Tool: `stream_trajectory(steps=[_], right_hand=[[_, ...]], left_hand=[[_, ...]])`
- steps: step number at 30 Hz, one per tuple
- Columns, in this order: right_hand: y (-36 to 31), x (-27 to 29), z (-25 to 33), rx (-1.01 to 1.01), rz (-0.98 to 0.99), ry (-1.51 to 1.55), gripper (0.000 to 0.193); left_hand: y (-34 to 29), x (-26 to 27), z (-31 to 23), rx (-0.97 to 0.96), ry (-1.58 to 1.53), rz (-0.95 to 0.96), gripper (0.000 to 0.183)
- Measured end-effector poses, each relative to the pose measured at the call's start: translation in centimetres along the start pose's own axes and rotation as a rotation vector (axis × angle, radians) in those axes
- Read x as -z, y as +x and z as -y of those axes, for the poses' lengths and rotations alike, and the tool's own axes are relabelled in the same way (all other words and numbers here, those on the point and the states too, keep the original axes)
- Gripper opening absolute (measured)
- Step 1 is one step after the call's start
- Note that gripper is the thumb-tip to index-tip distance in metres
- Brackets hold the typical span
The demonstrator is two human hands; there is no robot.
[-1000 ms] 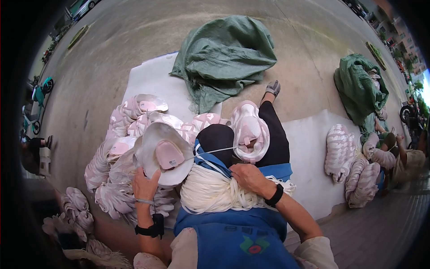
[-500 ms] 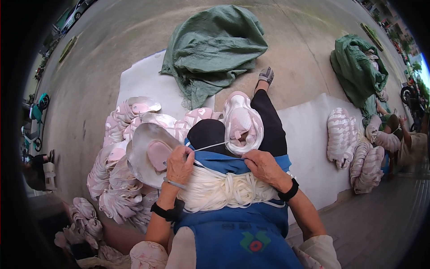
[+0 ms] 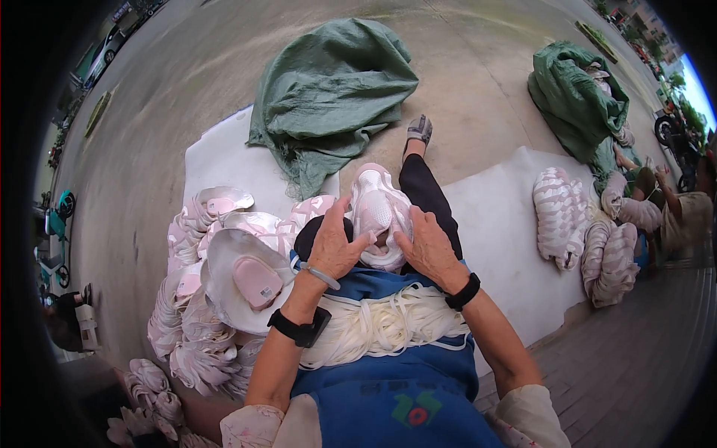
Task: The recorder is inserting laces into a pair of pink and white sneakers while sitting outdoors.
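A pink and white shoe upper [image 3: 379, 205] rests across my lap, toe pointing away from me. My left hand [image 3: 336, 245] grips its left side, thumb near the opening. Along the opposite side, my right hand [image 3: 432, 245] holds it, thumb also by the opening. Some of the fingers are hidden behind the upper. A thick bundle of cream-white laces [image 3: 388, 325] lies over my blue apron [image 3: 381, 388], just below the hands. By my left wrist stands an upturned pale shoe piece with a pink insole [image 3: 258, 282].
Stacks of pink and white uppers [image 3: 205, 351] are piled at my left. A green woven sack [image 3: 336, 89] lies ahead on white sheeting [image 3: 216, 160]. At the right are more stacked uppers [image 3: 560, 216], another green sack [image 3: 575, 101] and a seated person [image 3: 683, 216].
Both hands have moved from the near end of the upper up to its sides. The thin white lace that my left hand stretched out is out of sight. The view has shifted slightly.
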State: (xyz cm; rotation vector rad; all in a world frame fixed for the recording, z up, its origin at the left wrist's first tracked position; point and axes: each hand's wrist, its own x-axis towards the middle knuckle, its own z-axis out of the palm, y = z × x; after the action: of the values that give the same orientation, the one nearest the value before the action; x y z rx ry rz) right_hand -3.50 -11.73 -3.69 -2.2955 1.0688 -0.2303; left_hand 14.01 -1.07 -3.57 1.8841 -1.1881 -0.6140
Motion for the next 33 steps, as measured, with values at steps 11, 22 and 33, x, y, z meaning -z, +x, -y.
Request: stream_trajectory(steps=[11,22,33], right_hand=[[1.2,0.2,0.9,0.023,-0.008,-0.094,0.051],[-2.4,0.2,-1.7,0.006,-0.037,0.192,0.047],[-1.7,0.1,-2.1,0.049,-0.136,0.158,0.021]], left_hand=[[1.5,-3.4,1.1,-0.108,0.366,0.179,0.075],[-0.2,-4.1,-2.5,-0.222,0.389,0.078,0.077],[-3.4,-5.8,-2.6,-0.438,0.600,0.083,0.070]])
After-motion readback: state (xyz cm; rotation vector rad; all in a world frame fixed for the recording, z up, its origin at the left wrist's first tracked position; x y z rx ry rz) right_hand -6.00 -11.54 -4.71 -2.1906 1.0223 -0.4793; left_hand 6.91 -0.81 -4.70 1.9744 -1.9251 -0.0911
